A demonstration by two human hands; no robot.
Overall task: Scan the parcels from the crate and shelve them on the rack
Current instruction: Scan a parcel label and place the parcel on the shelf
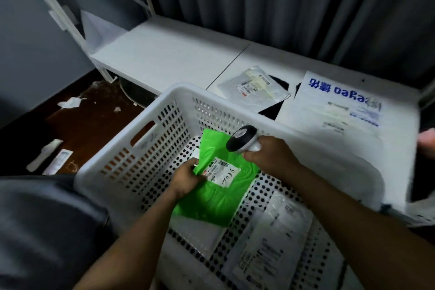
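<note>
A white perforated crate sits in front of me. Inside it, my left hand grips the left edge of a green parcel with a white label. My right hand holds a white and black barcode scanner just above the parcel's label. Two white parcels, one clear-wrapped and one plain, lie on the crate's floor. The white rack's low shelf stands behind the crate.
On the shelf lie a clear parcel over a black item and a large white bag with blue print. Paper scraps litter the brown floor at left. Grey curtains hang behind. Another person's hand shows at the right edge.
</note>
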